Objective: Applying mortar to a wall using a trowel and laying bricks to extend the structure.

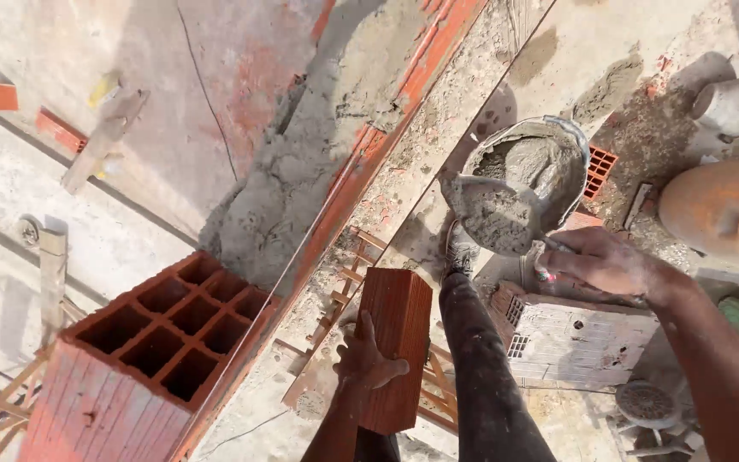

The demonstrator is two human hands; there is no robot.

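Note:
My left hand point(366, 355) grips a red hollow clay brick point(399, 329), held upright beside my dark trouser leg point(481, 368). My right hand point(599, 261) holds the handle of a trowel point(491, 214) loaded with wet grey mortar, lifted just over the rim of a metal mortar bucket point(549, 158). To the left runs the top of a brick wall with a bed of grey mortar point(301, 171) spread along it. A laid hollow brick point(160, 342) with open cells sits at the near end of that mortar bed.
A taut string line point(404, 205) runs along the wall's right edge. A white perforated block point(575, 329) lies under my right hand. An orange drum point(720, 214) and a grey bucket point(737, 103) stand at the right. Wooden scaffold pieces point(344, 282) lie below.

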